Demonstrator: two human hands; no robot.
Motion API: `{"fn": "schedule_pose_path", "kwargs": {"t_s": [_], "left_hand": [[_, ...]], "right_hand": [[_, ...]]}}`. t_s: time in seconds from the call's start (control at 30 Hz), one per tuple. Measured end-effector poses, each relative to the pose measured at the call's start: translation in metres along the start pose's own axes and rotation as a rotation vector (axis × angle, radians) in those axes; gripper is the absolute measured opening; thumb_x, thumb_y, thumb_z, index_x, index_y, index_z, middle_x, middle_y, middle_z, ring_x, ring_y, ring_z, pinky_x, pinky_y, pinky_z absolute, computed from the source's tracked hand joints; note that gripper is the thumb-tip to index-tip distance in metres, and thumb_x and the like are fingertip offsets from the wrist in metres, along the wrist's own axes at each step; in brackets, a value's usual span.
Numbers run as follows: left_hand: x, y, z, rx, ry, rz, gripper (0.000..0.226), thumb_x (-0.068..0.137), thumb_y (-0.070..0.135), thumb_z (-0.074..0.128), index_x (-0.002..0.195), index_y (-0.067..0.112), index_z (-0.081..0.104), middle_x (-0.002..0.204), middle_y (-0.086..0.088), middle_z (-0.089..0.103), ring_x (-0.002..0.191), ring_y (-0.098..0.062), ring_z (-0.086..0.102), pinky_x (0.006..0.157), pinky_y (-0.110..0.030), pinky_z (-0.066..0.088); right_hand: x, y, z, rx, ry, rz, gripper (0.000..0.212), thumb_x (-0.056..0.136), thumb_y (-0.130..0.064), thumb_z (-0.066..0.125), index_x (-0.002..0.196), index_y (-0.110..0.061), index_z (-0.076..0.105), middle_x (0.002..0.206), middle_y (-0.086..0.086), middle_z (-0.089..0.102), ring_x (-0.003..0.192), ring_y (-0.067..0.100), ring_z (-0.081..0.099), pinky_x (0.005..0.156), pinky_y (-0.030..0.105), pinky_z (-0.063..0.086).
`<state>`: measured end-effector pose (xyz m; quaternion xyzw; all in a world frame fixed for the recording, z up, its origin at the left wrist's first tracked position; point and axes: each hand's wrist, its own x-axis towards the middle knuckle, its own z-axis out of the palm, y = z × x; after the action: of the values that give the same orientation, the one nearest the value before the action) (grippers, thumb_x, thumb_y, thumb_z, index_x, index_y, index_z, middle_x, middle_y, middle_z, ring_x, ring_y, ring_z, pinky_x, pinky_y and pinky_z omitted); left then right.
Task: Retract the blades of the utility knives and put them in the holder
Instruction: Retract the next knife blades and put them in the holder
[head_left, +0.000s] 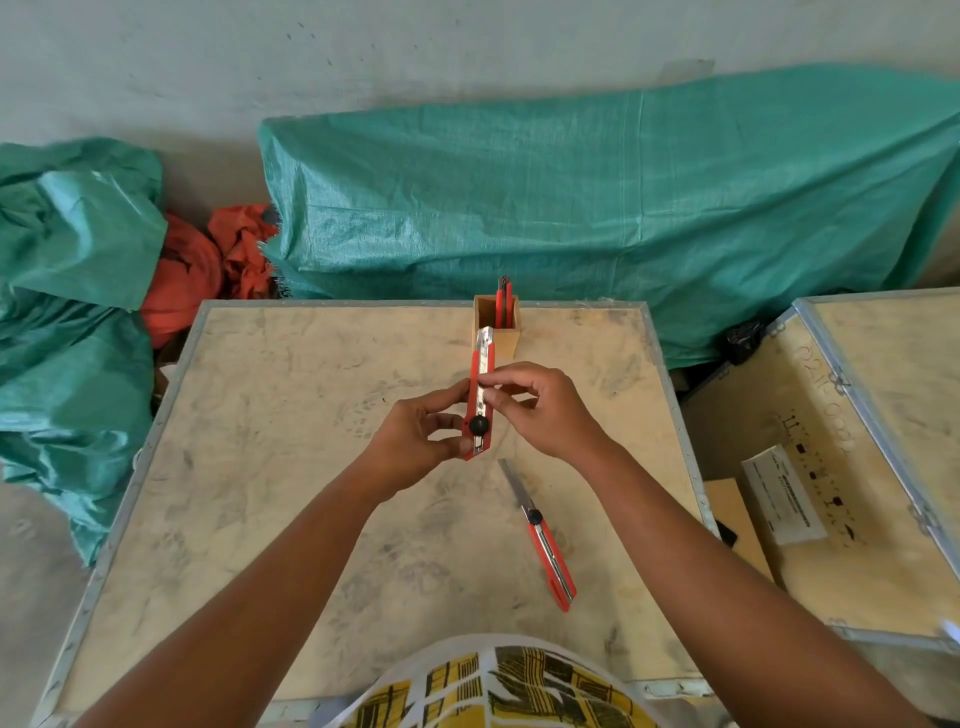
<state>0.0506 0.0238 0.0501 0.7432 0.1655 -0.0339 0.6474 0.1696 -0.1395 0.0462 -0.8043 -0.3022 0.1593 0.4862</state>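
Note:
I hold a red utility knife (480, 392) above the middle of the plywood crate top (291, 467), its metal tip pointing away from me toward the holder. My left hand (415, 441) pinches its near end by the black knob. My right hand (540, 410) grips its middle from the right. A second red knife (545, 545) lies on the crate to the right, its blade extended toward the far left. The small wooden holder (506, 335) stands at the far edge with one red knife (503, 304) upright in it.
Green tarps (597, 197) and an orange cloth (208, 270) lie behind the crate. Another metal-edged crate (857, 426) stands to the right with a white box (782, 499) against it. My patterned shirt (498, 686) fills the bottom centre.

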Motion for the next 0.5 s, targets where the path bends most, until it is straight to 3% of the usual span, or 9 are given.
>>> {"fn": "schedule_pose_path", "kwargs": {"t_s": [0.1, 0.2, 0.3, 0.4, 0.5], "left_hand": [[0.02, 0.008, -0.002, 0.058, -0.009, 0.001, 0.07, 0.08, -0.001, 0.077, 0.137, 0.035, 0.057, 0.124, 0.019, 0.067, 0.103, -0.016, 0.066, 0.086, -0.03, 0.054], [0.045, 0.021, -0.006, 0.074, -0.027, 0.04, 0.071, 0.081, 0.003, 0.078, 0.134, 0.044, 0.055, 0.125, 0.021, 0.065, 0.102, -0.019, 0.066, 0.077, -0.02, 0.057], [0.071, 0.032, -0.009, 0.064, -0.02, 0.081, 0.073, 0.08, 0.0, 0.078, 0.126, 0.052, 0.054, 0.127, 0.016, 0.066, 0.102, -0.025, 0.066, 0.087, -0.031, 0.058], [0.107, 0.038, -0.015, 0.047, -0.016, 0.113, 0.07, 0.079, -0.001, 0.079, 0.132, 0.04, 0.058, 0.129, 0.01, 0.067, 0.104, -0.022, 0.067, 0.095, -0.037, 0.057], [0.145, 0.038, -0.022, 0.087, -0.016, 0.069, 0.075, 0.08, -0.001, 0.077, 0.144, 0.028, 0.05, 0.14, 0.006, 0.059, 0.124, -0.021, 0.059, 0.098, -0.039, 0.054]], "right_hand": [[0.022, 0.007, -0.007, 0.021, 0.036, 0.036, 0.023, 0.091, -0.014, 0.072, 0.113, -0.02, 0.077, 0.115, -0.002, 0.076, 0.102, 0.012, 0.071, 0.089, 0.04, 0.061], [0.048, 0.008, -0.017, 0.066, 0.084, 0.052, 0.024, 0.09, -0.01, 0.073, 0.111, -0.019, 0.078, 0.112, -0.001, 0.077, 0.092, 0.012, 0.074, 0.079, 0.039, 0.064], [0.073, 0.011, -0.026, 0.103, 0.129, 0.055, 0.024, 0.089, -0.008, 0.074, 0.11, -0.018, 0.078, 0.106, -0.001, 0.078, 0.087, 0.012, 0.076, 0.078, 0.035, 0.065], [0.106, 0.018, -0.036, 0.122, 0.17, 0.055, 0.025, 0.088, -0.008, 0.075, 0.109, -0.02, 0.079, 0.103, -0.002, 0.079, 0.087, 0.011, 0.076, 0.08, 0.032, 0.063], [0.139, 0.028, -0.041, 0.124, 0.211, 0.062, 0.024, 0.087, -0.006, 0.075, 0.107, -0.018, 0.079, 0.101, -0.001, 0.08, 0.084, 0.008, 0.076, 0.077, 0.026, 0.061]]}}
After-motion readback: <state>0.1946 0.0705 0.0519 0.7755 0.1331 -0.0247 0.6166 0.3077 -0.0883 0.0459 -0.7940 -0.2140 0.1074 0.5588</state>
